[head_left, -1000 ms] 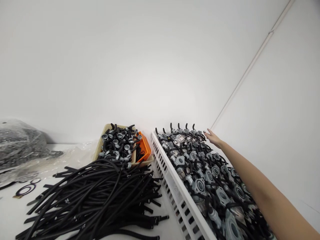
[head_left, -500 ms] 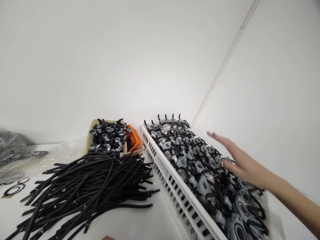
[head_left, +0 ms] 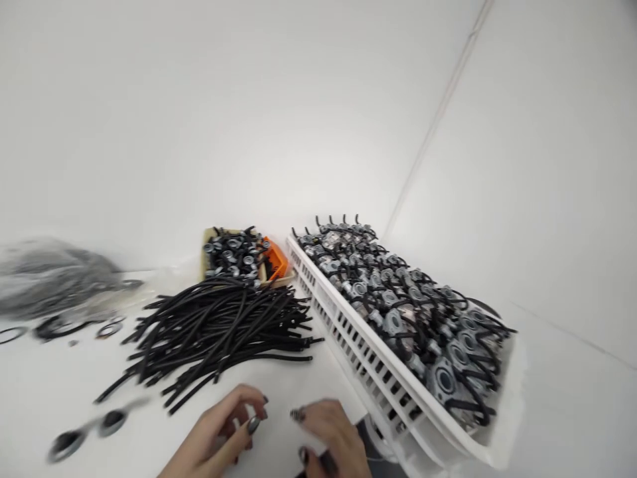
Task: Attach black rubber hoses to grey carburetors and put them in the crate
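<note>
My left hand (head_left: 221,431) hovers over the white table at the bottom, its fingers bent and apart, with nothing visible in them. Facing it is my right hand (head_left: 331,431), blurred, with forefinger and thumb apart; a dark patch shows beside the thumb, and I cannot make out what it is. Beyond both hands lies a pile of black rubber hoses (head_left: 223,325). To the right of my right hand stands a white slotted plastic crate (head_left: 348,325), filled with rows of grey metal fittings (head_left: 391,299) carrying short black hoses.
Two round grey parts with dark centres (head_left: 113,421) lie at lower left. Black rings (head_left: 108,329) and a clear plastic bag of grey items (head_left: 54,275) are farther back. A cream bin (head_left: 205,255) of hose fittings and an orange basket (head_left: 279,259) stand by the wall.
My right hand has come away from above the crate, down and left to the table front. My left hand has risen into view beside it. The view has shifted, showing the crate's near end.
</note>
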A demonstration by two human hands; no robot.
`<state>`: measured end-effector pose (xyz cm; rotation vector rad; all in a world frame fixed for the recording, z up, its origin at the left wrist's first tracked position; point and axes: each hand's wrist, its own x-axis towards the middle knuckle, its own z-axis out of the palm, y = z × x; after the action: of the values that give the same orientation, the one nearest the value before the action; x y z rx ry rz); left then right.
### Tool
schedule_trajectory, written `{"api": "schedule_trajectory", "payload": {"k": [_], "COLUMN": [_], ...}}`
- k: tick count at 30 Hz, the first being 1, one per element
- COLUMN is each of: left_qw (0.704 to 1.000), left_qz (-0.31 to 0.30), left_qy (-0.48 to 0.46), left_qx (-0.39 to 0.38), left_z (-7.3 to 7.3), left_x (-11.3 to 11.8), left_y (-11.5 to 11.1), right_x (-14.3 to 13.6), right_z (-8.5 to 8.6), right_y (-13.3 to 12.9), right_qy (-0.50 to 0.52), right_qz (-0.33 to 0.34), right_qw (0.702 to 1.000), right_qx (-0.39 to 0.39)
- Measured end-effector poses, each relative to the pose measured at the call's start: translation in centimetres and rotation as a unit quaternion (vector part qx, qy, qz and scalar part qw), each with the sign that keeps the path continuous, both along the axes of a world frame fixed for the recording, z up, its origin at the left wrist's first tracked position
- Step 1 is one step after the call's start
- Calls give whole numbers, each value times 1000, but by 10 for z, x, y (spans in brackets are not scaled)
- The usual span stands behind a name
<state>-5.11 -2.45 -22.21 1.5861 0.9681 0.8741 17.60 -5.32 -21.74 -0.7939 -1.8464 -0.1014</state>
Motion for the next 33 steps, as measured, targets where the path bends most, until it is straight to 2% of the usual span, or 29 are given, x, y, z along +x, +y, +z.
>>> {"api": "schedule_trajectory", "payload": {"k": [2, 5, 8, 10, 12, 15, 19, 22, 25, 29, 33], "left_qw": [999, 990, 979, 961, 931, 867, 792, 751, 721, 709, 702], "left_qz": [-18, -22, 3, 14, 15, 7, 19, 38, 80, 188, 229], "left_qy": [6, 39, 64, 88, 118, 165, 226, 273, 321, 381, 461], "left_qx": [32, 131, 193, 260, 345, 471, 566, 600, 609, 563, 492], "left_z": [10, 18, 21, 23, 25, 25, 26, 35, 51, 64, 63], "left_x": [2, 2, -1, -4, -7, -7, -8, -19, -41, -81, -119], "left_y": [-1, 2, 7, 9, 10, 11, 15, 16, 9, -10, -22], "right_x": [-13, -19, -17, -13, -9, -5, -5, -8, -9, -11, -16], "right_z": [5, 13, 9, 3, -5, -12, -13, -8, -6, -13, -22], "right_y": [18, 39, 47, 48, 47, 46, 47, 46, 46, 46, 46], "right_qy": [4, 27, 45, 34, 18, -5, -13, -1, 13, 39, 51], "right_qz": [7, 20, 43, 44, 49, 69, 84, 97, 106, 126, 128], "right_qw": [997, 994, 989, 986, 984, 986, 988, 989, 987, 978, 973], "right_qx": [-71, -108, -137, -158, -169, -153, -129, -113, -124, -159, -183]}}
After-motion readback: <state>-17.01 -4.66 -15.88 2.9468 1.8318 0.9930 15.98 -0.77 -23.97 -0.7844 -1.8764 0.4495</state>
